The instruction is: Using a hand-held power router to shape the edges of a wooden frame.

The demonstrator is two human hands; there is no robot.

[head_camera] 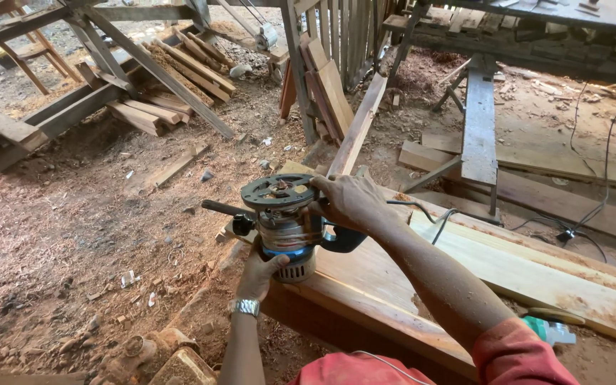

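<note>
Sawdust and wood chips cover the dirt floor (73, 235) on the left, where a stack of timber offcuts (172, 78) lies beneath a slanted wooden frame (108, 50). Near the middle, an electric router (284, 222) is turned upside down, its round black base plate facing up and its motor end resting at the edge of a long plank (386, 299). The left hand (259, 274), with a metal wristwatch (244, 307) on the wrist, cups the router's lower motor housing from below, fingers curled around it. The right hand (351, 201) reaches across from the right, fingers clenched over the rim of the base plate and upper body. A black power cord (436, 217) trails off over the pale boards (536, 264) to the right, and a narrow wooden bench (479, 121) stands beyond them.
</note>
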